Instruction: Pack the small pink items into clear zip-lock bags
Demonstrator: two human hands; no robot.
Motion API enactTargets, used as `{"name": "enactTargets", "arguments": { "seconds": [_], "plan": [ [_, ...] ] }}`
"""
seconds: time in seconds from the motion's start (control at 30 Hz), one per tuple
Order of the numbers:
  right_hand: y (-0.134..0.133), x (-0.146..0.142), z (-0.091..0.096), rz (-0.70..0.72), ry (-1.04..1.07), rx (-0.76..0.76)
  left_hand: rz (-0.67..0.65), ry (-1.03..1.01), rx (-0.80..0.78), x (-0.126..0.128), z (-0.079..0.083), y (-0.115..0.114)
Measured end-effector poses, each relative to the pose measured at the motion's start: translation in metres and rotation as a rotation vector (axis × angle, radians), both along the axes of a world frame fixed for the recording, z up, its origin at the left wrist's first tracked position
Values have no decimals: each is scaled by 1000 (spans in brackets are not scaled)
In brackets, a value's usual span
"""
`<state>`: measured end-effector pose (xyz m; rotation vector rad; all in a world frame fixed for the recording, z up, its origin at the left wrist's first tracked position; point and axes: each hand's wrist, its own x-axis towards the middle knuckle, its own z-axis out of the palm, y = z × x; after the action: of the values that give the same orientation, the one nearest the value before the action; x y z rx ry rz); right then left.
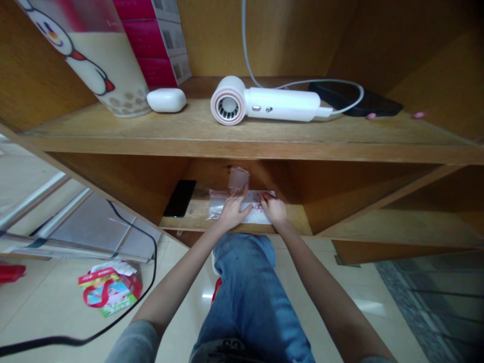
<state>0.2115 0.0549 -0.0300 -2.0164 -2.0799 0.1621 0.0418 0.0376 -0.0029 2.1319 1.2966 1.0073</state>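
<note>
Both my arms reach into the lower shelf [189, 219] of a wooden cabinet. My left hand [232, 210] lies flat, fingers stretched, on a clear plastic bag [218, 201] spread on that shelf. My right hand [274, 207] is curled, its fingertips pinching at something small and pink [259, 205] by the bag's right part; I cannot make out what it is. A small clear pouch [239, 178] stands just behind my left fingers.
A black phone [180, 197] lies at the left of the lower shelf. On the upper shelf rest a white hair dryer [264, 103], a white earbud case [166, 100], a large bubble-tea-print cup [98, 55], pink boxes [155, 40] and a black flat device [355, 98]. A colourful packet [110, 290] and black cable [147, 262] lie on the floor.
</note>
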Motion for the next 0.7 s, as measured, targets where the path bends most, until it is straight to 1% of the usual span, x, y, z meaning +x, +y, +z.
{"name": "enactTargets", "arguments": {
  "seconds": [0.1, 0.2, 0.3, 0.4, 0.5, 0.63, 0.7],
  "plan": [
    [0, -2, 2, 4, -27, -21, -25, -133, -38, 8, -8, 12],
    [0, -3, 3, 4, -36, -40, 1, -279, -125, 15, -13, 19],
    [1, -4, 4, 1, -31, -46, 10, -314, -161, 20, -15, 19],
    [0, -4, 5, 15, -18, -48, 51, -251, -101, 21, -15, 17],
    [0, -4, 5, 29, -5, -46, 123, -107, -58, 19, -16, 17],
    [0, -4, 4, 28, -1, -27, 155, 105, -187, 15, -20, 19],
    [0, -4, 3, 29, -9, -19, 174, 137, -212, 12, -19, 21]
  ]
}}
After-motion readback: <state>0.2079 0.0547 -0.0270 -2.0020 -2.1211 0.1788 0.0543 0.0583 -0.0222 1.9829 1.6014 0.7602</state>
